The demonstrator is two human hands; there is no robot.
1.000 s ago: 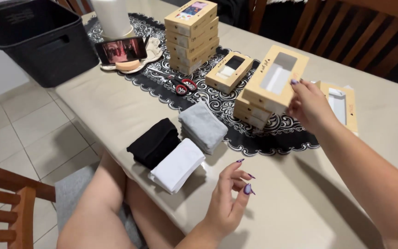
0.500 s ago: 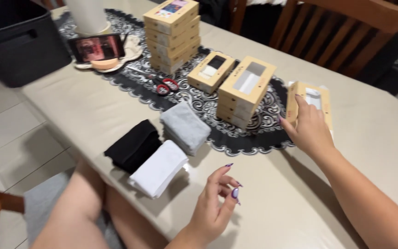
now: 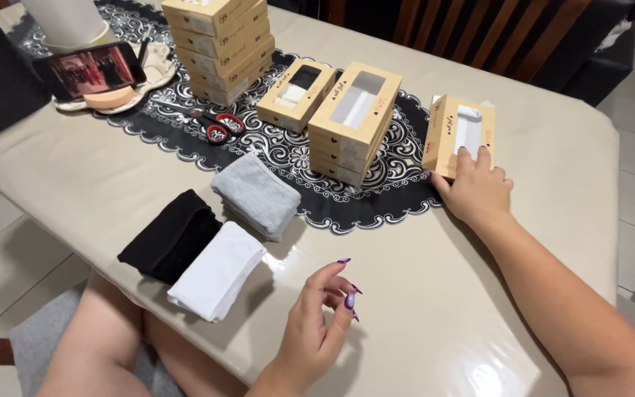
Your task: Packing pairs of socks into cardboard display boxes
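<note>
While our right hand (image 3: 475, 192) reaches out across the table (image 3: 553, 242), its fingers lie flat on the near end of a tan window box (image 3: 458, 134) that rests on a small pile of flattened ones, just off the right edge of the black-and-white lace runner (image 3: 376, 195). It's more a press than a real grip: fingers on top, thumb at the side, nothing lifted. Our left hand (image 3: 316, 323) hovers empty near the table's front edge, fingers loosely curled and holding nothing.

Three folded piles sit close to us, black (image 3: 170, 235), white (image 3: 216, 270) and grey (image 3: 256, 193), side by side, probably so each colour is easy to grab. On the runner sits a stack of closed window boxes (image 3: 353, 125), one box (image 3: 296, 94) beside it with something black and white inside, and a taller stack (image 3: 218, 37) further back. Red-handled scissors (image 3: 213, 126) lie nearby, and a phone (image 3: 90, 70) is propped up facing us.
</note>
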